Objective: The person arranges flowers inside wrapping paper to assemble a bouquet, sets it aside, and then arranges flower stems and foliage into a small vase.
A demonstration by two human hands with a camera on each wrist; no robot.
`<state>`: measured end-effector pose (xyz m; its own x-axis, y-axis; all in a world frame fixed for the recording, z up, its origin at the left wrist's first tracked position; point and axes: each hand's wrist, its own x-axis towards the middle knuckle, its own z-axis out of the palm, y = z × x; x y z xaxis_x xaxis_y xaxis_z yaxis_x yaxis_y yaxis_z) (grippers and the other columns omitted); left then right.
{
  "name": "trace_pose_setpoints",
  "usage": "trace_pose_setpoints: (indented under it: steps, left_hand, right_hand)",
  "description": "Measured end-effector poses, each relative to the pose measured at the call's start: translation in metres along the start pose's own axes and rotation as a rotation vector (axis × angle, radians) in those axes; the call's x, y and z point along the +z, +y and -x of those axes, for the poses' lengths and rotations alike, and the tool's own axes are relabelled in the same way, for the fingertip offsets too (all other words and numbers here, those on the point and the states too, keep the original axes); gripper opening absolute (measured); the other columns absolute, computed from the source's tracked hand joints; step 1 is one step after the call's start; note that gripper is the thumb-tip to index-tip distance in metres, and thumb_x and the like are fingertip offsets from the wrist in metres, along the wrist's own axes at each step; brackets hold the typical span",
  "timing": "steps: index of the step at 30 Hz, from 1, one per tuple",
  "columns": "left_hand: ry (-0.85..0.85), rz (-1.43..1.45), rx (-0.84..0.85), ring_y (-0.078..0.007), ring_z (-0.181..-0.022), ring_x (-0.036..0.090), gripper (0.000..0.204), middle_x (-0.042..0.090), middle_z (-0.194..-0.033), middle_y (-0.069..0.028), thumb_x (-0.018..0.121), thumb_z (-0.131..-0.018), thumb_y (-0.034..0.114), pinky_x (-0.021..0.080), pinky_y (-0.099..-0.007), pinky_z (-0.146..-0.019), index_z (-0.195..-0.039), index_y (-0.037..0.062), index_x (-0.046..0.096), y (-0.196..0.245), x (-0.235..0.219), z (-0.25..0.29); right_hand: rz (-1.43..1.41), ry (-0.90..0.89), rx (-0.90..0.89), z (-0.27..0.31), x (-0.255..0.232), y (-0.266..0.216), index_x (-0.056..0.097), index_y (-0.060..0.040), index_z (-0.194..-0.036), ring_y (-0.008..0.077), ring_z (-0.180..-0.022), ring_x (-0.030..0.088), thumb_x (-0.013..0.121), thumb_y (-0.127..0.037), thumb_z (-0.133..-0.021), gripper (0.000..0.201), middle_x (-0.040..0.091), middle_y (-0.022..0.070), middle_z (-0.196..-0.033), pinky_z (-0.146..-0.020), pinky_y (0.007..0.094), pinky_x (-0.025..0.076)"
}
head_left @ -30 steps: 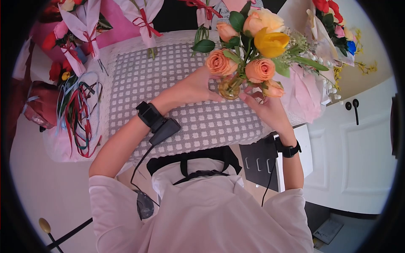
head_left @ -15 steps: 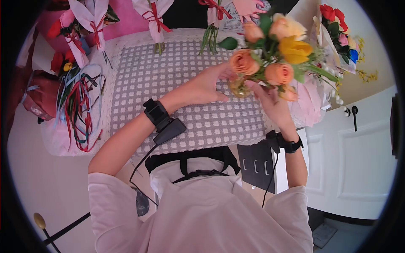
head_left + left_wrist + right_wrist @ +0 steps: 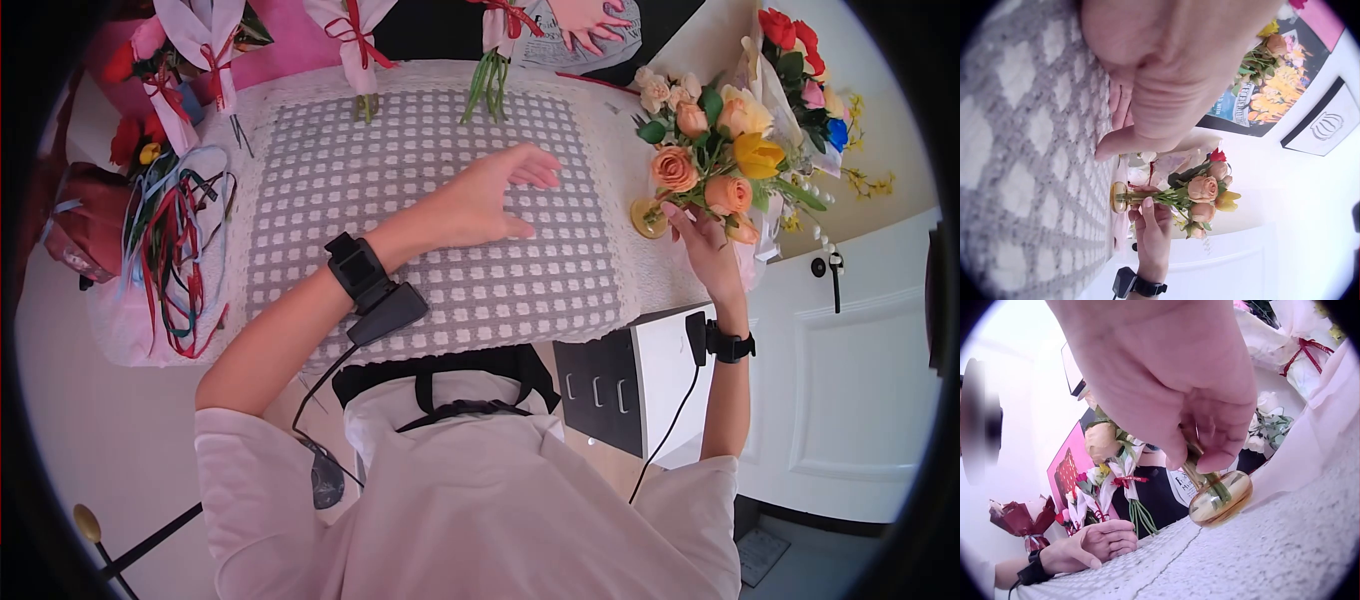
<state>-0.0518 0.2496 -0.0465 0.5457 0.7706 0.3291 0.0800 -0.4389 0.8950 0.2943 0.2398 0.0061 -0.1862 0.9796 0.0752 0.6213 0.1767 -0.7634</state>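
Observation:
My right hand (image 3: 708, 255) pinches the neck of a small amber glass vase (image 3: 648, 218) between thumb and fingers, on the right side of the table. In the right wrist view its round amber base (image 3: 1221, 499) is close over the white cloth. Peach roses (image 3: 674, 168) and a yellow tulip (image 3: 758, 156) with green leaves rise from the vase, upright. My left hand (image 3: 485, 205) holds nothing over the grey-and-white checked mat (image 3: 430, 285), its fingers loosely bent and thumb apart. From the left wrist view, the vase stands well beyond this hand.
Wrapped flowers with red ribbons (image 3: 362, 45) line the back edge. A tangle of red and blue ribbons (image 3: 185, 250) lies at the left. At the back right stands a bouquet of red and blue flowers (image 3: 805, 75). A dark drawer unit (image 3: 600, 390) is below the table's right side.
My right hand has carried the vase of flowers from near the middle of the mat to the right. My left hand, formerly beside the vase, is now apart from it over the mat.

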Motion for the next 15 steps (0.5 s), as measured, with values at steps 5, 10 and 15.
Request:
trace_pose_setpoints:
  steps: [5,10,15]
  left_hand:
    - [0.002,-0.017,-0.003,-0.0228,-0.125,0.058,0.071,0.064,-0.129,-0.0094,0.080,-0.073,-0.001,0.040,-0.0410,-0.114,-0.138,0.0074,0.051,0.002,0.001,-0.001]
    - [0.003,-0.007,-0.014,-0.0224,-0.124,0.058,0.071,0.064,-0.129,-0.0089,0.080,-0.073,-0.001,0.040,-0.0407,-0.114,-0.138,0.0079,0.052,0.005,0.001,-0.001]
    - [0.011,0.028,-0.039,-0.0224,-0.124,0.057,0.070,0.064,-0.129,-0.0088,0.081,-0.073,0.000,0.040,-0.0407,-0.114,-0.137,0.0083,0.053,0.005,0.002,-0.001]
  right_hand:
    - [-0.042,0.059,-0.004,0.004,0.006,0.001,0.065,-0.0045,-0.121,0.0055,-0.075,0.043,0.066,-0.026,-0.101,0.030,0.062,-0.0044,-0.098,-0.067,0.0231,0.037]
    - [-0.045,0.043,-0.001,0.005,0.006,-0.005,0.064,-0.0048,-0.123,0.0051,-0.075,0.041,0.066,-0.025,-0.100,0.030,0.062,-0.0048,-0.100,-0.065,0.0231,0.035]
    - [-0.101,0.032,-0.058,0.003,0.005,0.004,0.061,-0.0036,-0.127,0.0067,-0.092,0.055,0.069,-0.021,-0.099,0.034,0.064,-0.0007,-0.115,-0.082,0.0242,0.044]
